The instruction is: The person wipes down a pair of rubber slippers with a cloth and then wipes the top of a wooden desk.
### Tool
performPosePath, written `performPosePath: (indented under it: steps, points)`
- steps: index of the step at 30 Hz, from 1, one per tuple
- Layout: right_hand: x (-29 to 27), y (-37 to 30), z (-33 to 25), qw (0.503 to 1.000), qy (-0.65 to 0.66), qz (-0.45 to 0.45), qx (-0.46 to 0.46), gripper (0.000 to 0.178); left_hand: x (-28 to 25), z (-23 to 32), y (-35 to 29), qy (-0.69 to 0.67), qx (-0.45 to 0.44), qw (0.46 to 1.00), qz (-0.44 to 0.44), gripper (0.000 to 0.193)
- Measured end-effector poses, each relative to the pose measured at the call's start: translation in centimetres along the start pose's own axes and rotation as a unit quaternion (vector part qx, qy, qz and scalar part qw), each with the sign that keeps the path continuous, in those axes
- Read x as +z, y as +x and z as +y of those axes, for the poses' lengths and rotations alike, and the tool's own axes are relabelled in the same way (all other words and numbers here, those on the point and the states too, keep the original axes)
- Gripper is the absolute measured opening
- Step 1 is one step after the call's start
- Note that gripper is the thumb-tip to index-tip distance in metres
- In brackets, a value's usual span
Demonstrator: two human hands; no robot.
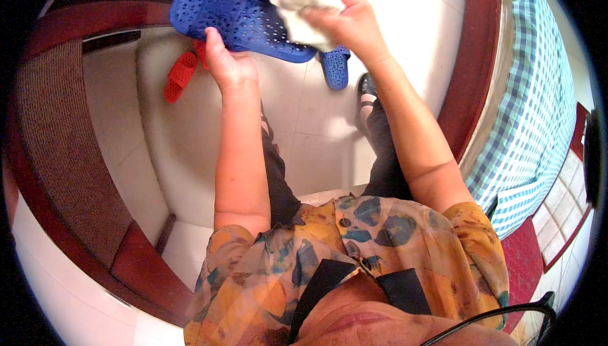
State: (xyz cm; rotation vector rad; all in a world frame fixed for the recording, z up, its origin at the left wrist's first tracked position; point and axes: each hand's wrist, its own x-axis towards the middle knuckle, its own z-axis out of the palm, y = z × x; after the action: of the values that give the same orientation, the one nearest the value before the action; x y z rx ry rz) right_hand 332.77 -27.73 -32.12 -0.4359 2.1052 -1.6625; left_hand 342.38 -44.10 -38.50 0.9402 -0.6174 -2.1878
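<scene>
A blue slipper (234, 19) full of small holes is held up in front of me, toe to the left and heel to the right. My left hand (229, 61) grips it from below near the toe strap, thumb on the near side edge. My right hand (348, 19) is closed on a pale cream cloth (304, 13), which lies against the heel half of the slipper. The other blue slipper (335, 69) rests on the floor, just beyond my right foot. Part of the held slipper's heel is hidden by the cloth.
Red slippers (181, 76) lie on the tiled floor at the left, one mostly hidden. A dark red wooden piece with a brown woven panel (57, 111) curves along the left. To the right stands a wooden-framed bed (472, 61) with a checked teal cover (532, 105).
</scene>
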Motion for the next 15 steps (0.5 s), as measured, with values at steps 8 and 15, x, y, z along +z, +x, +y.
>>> performPosePath:
  steps: [8,15]
  points:
    - [1.3,-2.1,1.6,0.852,-0.474,-0.204,-0.088,0.028,-0.6,0.8,0.5,-0.022,-0.051,0.997,0.058,0.042]
    - [-1.9,-0.1,1.6,0.899,-0.404,0.105,-0.132,0.027,0.7,1.4,-0.5,0.010,-0.079,0.989,0.121,0.042]
